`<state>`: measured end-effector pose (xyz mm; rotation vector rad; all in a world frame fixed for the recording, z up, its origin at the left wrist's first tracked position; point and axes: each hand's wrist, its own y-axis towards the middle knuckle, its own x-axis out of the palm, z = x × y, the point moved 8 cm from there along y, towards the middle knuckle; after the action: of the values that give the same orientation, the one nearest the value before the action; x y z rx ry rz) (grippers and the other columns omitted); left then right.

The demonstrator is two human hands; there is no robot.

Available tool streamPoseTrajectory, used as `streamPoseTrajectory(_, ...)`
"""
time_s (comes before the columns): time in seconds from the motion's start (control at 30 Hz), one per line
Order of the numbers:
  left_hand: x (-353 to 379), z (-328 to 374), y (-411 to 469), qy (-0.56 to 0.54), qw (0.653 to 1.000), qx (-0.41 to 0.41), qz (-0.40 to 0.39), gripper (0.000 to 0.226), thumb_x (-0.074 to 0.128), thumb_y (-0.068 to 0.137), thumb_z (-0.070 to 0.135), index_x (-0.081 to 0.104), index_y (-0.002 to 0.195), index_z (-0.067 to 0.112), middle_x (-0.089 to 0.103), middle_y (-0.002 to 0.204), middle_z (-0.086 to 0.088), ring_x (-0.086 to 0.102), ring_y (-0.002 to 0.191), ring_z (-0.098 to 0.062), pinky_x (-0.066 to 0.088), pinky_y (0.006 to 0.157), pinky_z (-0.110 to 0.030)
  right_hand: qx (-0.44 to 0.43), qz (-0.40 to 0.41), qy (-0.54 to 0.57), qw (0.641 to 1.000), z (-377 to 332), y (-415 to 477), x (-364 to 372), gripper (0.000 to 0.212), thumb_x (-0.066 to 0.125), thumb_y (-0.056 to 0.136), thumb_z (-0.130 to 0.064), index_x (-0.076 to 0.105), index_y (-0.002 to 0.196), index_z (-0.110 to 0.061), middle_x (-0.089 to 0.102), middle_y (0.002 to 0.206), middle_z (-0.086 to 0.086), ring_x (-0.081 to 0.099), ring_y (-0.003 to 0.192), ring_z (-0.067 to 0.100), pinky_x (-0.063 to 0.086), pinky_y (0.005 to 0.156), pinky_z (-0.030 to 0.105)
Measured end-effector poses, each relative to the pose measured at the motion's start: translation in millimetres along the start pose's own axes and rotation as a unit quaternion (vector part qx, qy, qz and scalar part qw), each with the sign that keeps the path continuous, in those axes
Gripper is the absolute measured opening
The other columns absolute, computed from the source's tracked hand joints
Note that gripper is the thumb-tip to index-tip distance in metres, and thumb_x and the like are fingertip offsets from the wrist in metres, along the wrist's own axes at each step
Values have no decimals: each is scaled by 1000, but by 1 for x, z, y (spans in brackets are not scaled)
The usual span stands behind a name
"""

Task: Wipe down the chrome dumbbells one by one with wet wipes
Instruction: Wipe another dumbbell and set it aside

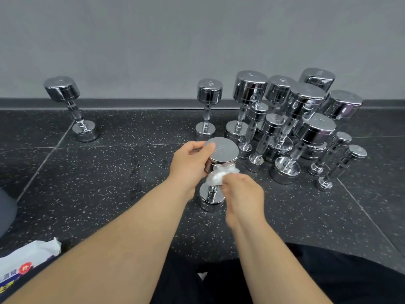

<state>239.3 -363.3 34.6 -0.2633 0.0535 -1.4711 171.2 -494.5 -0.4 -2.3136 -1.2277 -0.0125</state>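
A chrome dumbbell (222,151) stands upright on the dark speckled floor in front of me. My left hand (190,163) grips the rim of its top head from the left. My right hand (243,191) holds a crumpled white wet wipe (215,177) pressed against the handle just under the top head. The lower head (211,200) rests on the floor. Part of the handle is hidden by the wipe and my fingers.
Several more chrome dumbbells (306,132) stand clustered to the right, one (208,108) behind the held one and one (70,106) alone at far left, near the grey wall (197,40). A wet wipe pack (24,262) lies at bottom left. My dark-clothed legs (328,277) fill the bottom.
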Motion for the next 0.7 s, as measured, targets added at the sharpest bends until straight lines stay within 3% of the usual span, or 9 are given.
streamPoseTrajectory(0.13,0,-2,-1,-4,1000,-1,-4,10,71,90,27,69,98,21,66,83,6,59,66,-7,57,76,-33,-9,17,38,999,9,-6,2,15,70,77,7,67,77,-8,66,74,9,57,71,19,47,62,25)
streamPoseTrajectory(0.27,1,-2,-5,-12,1000,-18,-23,11,67,93,29,65,103,23,68,101,3,67,85,-13,62,74,-33,36,23,89,995,11,0,-2,26,59,78,19,67,96,1,68,68,8,63,64,16,50,53,18)
streamPoseTrajectory(0.33,2,-5,-11,-3,999,-45,-23,20,63,94,36,63,109,23,67,104,0,69,85,-16,62,67,-32,67,11,125,990,12,3,3,29,49,82,23,63,99,4,67,56,3,63,52,11,51,50,15)
streamPoseTrajectory(0.4,3,-13,-21,46,993,-107,-30,30,55,94,53,60,108,27,69,105,-2,72,85,-20,62,68,-35,83,4,142,986,12,8,6,29,45,87,22,64,95,2,68,58,3,65,51,10,53,51,16)
streamPoseTrajectory(0.47,6,-24,-31,64,980,-182,-56,39,47,93,64,58,100,27,70,100,-6,71,86,-22,62,74,-37,94,-10,148,984,13,11,6,27,43,90,18,65,93,2,71,73,10,69,62,15,58,59,19)
streamPoseTrajectory(0.53,9,-30,-36,0,969,-235,-77,45,50,92,64,61,103,22,69,98,-10,70,86,-25,61,74,-37,113,-28,164,980,15,11,4,24,43,93,14,63,103,9,71,93,21,71,85,27,60,76,28)
streamPoseTrajectory(0.63,6,-27,-34,-71,961,-252,-88,38,60,93,51,61,103,15,68,102,-14,69,91,-27,61,75,-37,132,-81,162,974,12,11,7,28,40,94,8,60,114,14,69,109,28,69,104,37,55,95,39)
streamPoseTrajectory(0.7,9,-23,-35,-132,951,-267,-80,32,64,93,39,61,107,10,66,102,-16,68,90,-29,61,78,-38,129,-107,133,977,5,9,13,31,38,97,4,61,115,11,69,112,25,67,108,36,53,97,40)
